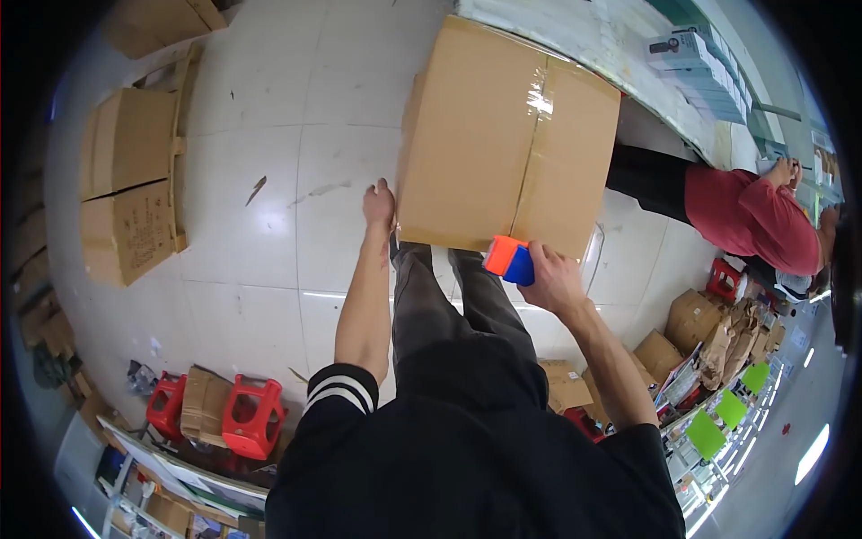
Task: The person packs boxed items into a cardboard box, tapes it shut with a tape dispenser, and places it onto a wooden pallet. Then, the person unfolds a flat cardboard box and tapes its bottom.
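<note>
A large cardboard box [480, 117] stands in front of me, its top flaps meeting at a seam with shiny clear tape [540, 103] over the far part. In my right hand [552, 280] is an orange and blue tape dispenser [510, 260], gripped by its blue part at the near edge of the box, by the seam. Beside the box's left side, near its front corner, is my left hand [379, 207]. Its fingers are loosely bent and apart, holding nothing I can see; whether it touches the cardboard I cannot tell.
A white-covered table [584, 40] with small boxes [696, 58] adjoins the far side. At right stands a person in a red shirt [750, 211]. Cartons on a pallet [130, 189] lie at left. Red stools [253, 415] and more cartons [691, 323] are behind me.
</note>
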A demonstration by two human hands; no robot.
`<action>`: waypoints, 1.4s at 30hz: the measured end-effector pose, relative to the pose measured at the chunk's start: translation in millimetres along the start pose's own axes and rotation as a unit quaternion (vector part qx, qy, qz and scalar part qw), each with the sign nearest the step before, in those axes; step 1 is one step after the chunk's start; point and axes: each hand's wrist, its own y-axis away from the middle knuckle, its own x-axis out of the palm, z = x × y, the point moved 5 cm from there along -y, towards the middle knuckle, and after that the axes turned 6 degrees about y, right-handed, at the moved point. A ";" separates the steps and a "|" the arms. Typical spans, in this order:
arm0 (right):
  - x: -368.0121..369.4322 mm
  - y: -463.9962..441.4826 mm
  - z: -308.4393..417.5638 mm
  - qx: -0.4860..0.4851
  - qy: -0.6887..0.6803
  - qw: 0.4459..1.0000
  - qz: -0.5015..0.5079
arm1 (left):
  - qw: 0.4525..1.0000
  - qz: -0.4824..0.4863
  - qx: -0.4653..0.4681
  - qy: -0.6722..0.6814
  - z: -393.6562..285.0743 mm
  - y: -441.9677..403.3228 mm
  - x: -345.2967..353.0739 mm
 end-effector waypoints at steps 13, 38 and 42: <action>4.0 40.6 -88.8 -0.054 0.003 0.997 0.050 | 0.845 -0.318 0.286 -0.320 -72.5 180.8 31.0; 83.6 68.5 -303.4 0.311 -0.006 0.927 0.209 | 0.383 0.255 0.378 -0.803 43.3 276.2 357.7; 35.5 96.6 -315.4 0.351 -0.344 0.871 0.020 | 0.891 0.416 0.078 -0.164 45.4 271.4 301.1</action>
